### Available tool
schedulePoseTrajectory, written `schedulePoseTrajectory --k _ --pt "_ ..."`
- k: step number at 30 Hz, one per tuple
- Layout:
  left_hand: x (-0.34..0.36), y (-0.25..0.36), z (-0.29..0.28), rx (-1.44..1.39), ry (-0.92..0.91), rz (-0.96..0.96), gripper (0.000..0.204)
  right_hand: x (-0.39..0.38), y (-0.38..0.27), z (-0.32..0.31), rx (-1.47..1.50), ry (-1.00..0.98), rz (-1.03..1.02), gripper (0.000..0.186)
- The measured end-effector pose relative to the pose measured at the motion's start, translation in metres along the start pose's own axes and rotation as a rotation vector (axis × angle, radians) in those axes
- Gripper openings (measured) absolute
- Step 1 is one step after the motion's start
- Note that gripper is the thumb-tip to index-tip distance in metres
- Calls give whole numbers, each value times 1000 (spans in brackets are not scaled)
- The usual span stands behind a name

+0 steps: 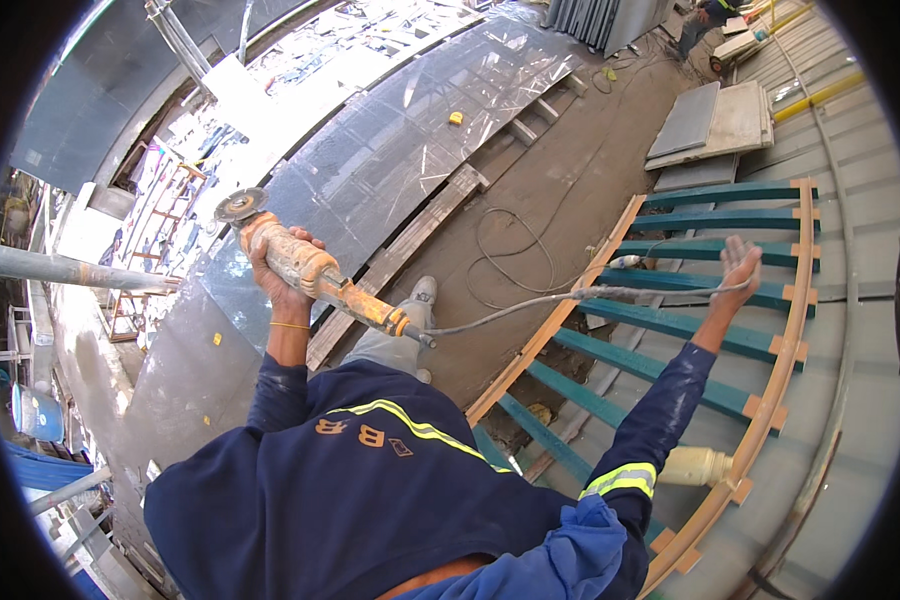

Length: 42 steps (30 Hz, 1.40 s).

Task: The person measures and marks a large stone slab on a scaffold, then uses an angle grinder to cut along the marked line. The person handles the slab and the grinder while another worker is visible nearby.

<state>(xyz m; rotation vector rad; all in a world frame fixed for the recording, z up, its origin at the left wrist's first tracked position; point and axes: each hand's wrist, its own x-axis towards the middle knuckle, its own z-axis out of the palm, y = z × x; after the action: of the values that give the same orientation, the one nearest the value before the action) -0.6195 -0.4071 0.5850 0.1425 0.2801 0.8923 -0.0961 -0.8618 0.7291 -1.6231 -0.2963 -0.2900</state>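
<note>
Head view: the left hand [278,288] was found wrapped around the body of an orange angle grinder [315,275], held aloft with its cutting disc [240,205] pointing away from the wearer. The disc end hung above the dark panel platform [410,130]; the cord end reached out past that platform's right edge, beyond the timber plank [400,250]. The right hand [738,268] was raised over the slatted rack [660,370], toward its right rail, with fingers extended and unclenched; the grey power cord [595,291] met it at the palm, and whether the thumb pinned the cord could not be told. A pale cord connector [625,262] lay by the rack's left rail, and a loop of cable [482,240] lay on the ground between rack and platform. Whether the disc was spinning could not be determined. In this inspector's judgement, good handling called for a firm grip on the body clear of the disc, the disc directed away from the torso and forearm, and the cord drawn out to the right with slack enough not to tug the tool. The cable loop near the boot [425,290] was assessed as a trip and snag risk; a second hand on the tool was considered advisable before any cut.
</note>
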Motion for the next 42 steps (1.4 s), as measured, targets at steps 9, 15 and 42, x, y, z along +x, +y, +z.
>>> schedulePoseTrajectory --k 9,15,42 --pt "141 -62 -13 133 122 -84 53 -2 187 -7 -588 -118 111 51" --pt "235 -111 -28 180 350 -107 54 -70 279 26 -1015 -428 268 37" --pt "453 -300 -54 1078 372 -406 55 25 299 506 -329 -1603 1201 14"
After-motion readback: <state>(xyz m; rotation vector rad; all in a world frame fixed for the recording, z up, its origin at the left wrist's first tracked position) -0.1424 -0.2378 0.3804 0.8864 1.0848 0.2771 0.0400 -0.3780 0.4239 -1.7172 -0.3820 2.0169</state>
